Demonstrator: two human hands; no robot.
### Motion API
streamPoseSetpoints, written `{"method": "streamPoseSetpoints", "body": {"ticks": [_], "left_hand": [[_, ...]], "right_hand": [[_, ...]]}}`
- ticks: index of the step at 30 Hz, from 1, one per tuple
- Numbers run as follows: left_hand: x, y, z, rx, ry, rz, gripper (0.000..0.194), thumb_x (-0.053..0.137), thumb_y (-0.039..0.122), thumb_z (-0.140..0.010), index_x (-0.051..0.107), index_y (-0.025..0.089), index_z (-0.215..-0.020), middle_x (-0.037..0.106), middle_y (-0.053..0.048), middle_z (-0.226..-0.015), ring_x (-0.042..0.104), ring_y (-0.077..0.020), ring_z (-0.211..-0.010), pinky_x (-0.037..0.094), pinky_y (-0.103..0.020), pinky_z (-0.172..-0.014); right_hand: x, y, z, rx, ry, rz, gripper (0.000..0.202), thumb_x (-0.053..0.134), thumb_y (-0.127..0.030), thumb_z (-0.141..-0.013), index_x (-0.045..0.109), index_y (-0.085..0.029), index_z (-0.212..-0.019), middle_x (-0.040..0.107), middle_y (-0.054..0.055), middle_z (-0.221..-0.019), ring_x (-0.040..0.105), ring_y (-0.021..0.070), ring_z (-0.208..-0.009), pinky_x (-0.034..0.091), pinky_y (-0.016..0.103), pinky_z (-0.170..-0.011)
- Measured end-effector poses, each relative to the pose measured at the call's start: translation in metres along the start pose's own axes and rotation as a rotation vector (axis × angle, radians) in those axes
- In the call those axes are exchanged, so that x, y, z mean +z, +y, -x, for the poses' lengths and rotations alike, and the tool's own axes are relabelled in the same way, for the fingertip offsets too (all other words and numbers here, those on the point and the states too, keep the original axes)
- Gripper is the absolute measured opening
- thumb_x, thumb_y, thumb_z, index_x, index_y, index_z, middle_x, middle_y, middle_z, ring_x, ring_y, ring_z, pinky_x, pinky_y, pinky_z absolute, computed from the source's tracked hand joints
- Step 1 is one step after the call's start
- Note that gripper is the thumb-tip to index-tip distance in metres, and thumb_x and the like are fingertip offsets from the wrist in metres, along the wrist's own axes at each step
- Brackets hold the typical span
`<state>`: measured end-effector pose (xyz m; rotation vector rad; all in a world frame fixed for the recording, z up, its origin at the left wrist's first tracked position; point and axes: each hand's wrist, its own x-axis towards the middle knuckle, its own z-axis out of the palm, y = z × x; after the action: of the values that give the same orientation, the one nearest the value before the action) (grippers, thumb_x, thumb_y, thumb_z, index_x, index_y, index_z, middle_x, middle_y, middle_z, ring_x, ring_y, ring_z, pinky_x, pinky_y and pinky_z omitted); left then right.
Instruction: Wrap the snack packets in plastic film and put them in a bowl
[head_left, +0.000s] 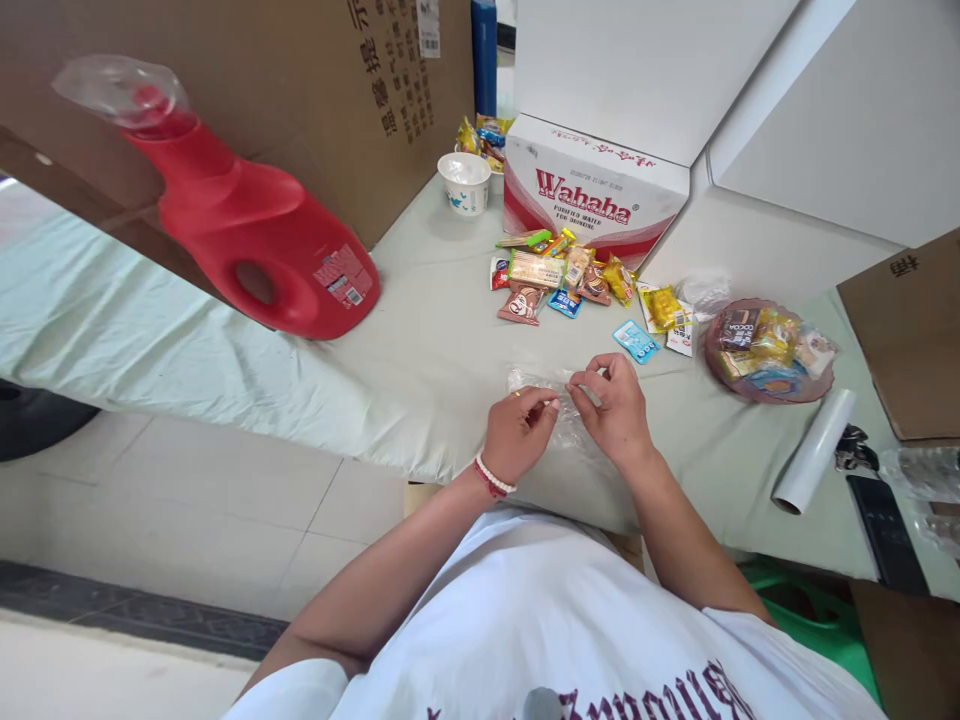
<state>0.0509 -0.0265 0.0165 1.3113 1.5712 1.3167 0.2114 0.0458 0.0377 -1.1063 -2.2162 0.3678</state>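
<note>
Close to the table's front edge, my left hand (520, 434) and my right hand (613, 408) face each other with a small gap between them. Thumb and fingers of both are pinched on a clear plastic bag (571, 428), which lies crinkled under and between them. A blue sachet (636, 341) rests just beyond my right hand. Farther back is a pile of wrapped snacks (537, 270) in front of a Wahaba-style white and red carton (592, 195). The bag's far parts are partly hidden by my hands.
At the left stands a red detergent jug (270, 250) with plastic over its top. A paper cup (465, 184) is at the back. On the right are a pink bowl (720, 375) of snacks, a white roll (814, 452) and a black phone (887, 535).
</note>
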Motion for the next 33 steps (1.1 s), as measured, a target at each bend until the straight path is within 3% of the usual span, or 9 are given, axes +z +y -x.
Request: {"method": "streamPoseSetpoints", "body": {"ticks": [3,5,8,12,16,21,28,30,33], "left_hand": [[0.006,0.007,0.005,-0.258,-0.098,0.374,0.041,0.055,0.058,-0.092,0.069,0.019,-0.090,0.068,-0.004,-0.080,0.061,-0.0150,-0.066,0.049,-0.027,-0.057],[0.010,0.007,0.004,-0.336,-0.106,0.529,0.045,0.064,0.062,-0.085,0.068,0.018,-0.091,0.070,-0.004,-0.086,0.065,-0.0160,-0.074,0.053,-0.026,-0.058],[0.012,0.005,0.003,-0.337,-0.087,0.583,0.041,0.075,0.057,-0.076,0.071,0.018,-0.089,0.072,-0.004,-0.086,0.066,-0.0156,-0.076,0.057,-0.027,-0.064],[0.010,0.005,0.004,-0.290,-0.096,0.536,0.032,0.072,0.048,-0.082,0.074,0.017,-0.087,0.070,-0.002,-0.072,0.064,-0.0132,-0.064,0.053,-0.027,-0.063],[0.009,0.008,0.006,-0.268,-0.078,0.520,0.026,0.075,0.042,-0.080,0.075,0.017,-0.087,0.072,-0.002,-0.078,0.062,-0.0112,-0.062,0.052,-0.027,-0.063],[0.009,0.014,0.007,-0.268,-0.096,0.549,0.026,0.080,0.041,-0.074,0.074,0.018,-0.086,0.074,-0.003,-0.087,0.062,-0.0112,-0.063,0.054,-0.029,-0.064],[0.002,0.013,0.002,-0.321,-0.041,0.563,0.028,0.080,0.045,-0.074,0.071,0.019,-0.079,0.067,0.001,-0.066,0.050,-0.0078,-0.050,0.044,-0.025,-0.050],[0.002,0.014,0.001,-0.337,-0.013,0.605,0.028,0.079,0.043,-0.075,0.066,0.019,-0.076,0.064,0.002,-0.065,0.051,-0.0074,-0.051,0.044,-0.024,-0.052],[0.002,0.020,0.000,-0.403,0.002,0.751,0.028,0.079,0.038,-0.073,0.059,0.019,-0.075,0.067,0.000,-0.080,0.063,-0.0099,-0.069,0.052,-0.024,-0.065]], "right_hand": [[0.007,-0.016,0.017,-0.043,0.042,0.070,0.017,0.058,-0.027,-0.098,0.074,-0.027,-0.092,0.056,0.008,-0.099,0.050,0.0234,-0.093,0.043,0.035,-0.075],[0.010,-0.023,0.027,-0.044,0.052,0.080,0.018,0.057,-0.027,-0.098,0.074,-0.028,-0.093,0.057,0.008,-0.097,0.049,0.0228,-0.090,0.043,0.034,-0.073],[0.007,-0.026,0.039,-0.006,0.029,-0.047,0.015,0.059,-0.030,-0.098,0.074,-0.029,-0.098,0.058,0.007,-0.094,0.052,0.0220,-0.088,0.046,0.035,-0.073],[-0.016,-0.023,0.041,0.154,0.029,-0.377,0.016,0.060,-0.036,-0.099,0.073,-0.027,-0.095,0.061,0.006,-0.093,0.058,0.0193,-0.082,0.049,0.034,-0.071],[-0.034,-0.017,0.030,0.253,0.089,-0.418,0.018,0.062,-0.041,-0.098,0.072,-0.027,-0.103,0.063,0.006,-0.100,0.059,0.0198,-0.086,0.050,0.035,-0.075],[-0.030,-0.013,0.019,0.176,-0.097,-0.391,0.014,0.071,-0.040,-0.091,0.075,-0.029,-0.099,0.066,0.006,-0.102,0.060,0.0223,-0.097,0.049,0.038,-0.085],[-0.032,-0.003,0.018,0.455,-0.063,-0.642,0.021,0.069,-0.045,-0.089,0.066,-0.024,-0.089,0.063,0.002,-0.083,0.054,0.0173,-0.075,0.045,0.030,-0.069],[-0.036,-0.001,0.018,0.445,-0.005,-0.675,0.019,0.069,-0.043,-0.089,0.065,-0.024,-0.089,0.062,0.002,-0.083,0.055,0.0181,-0.078,0.045,0.030,-0.069],[-0.041,-0.004,0.022,0.297,0.023,-0.653,0.013,0.068,-0.038,-0.091,0.066,-0.026,-0.089,0.062,0.003,-0.089,0.058,0.0198,-0.084,0.048,0.033,-0.074]]}}
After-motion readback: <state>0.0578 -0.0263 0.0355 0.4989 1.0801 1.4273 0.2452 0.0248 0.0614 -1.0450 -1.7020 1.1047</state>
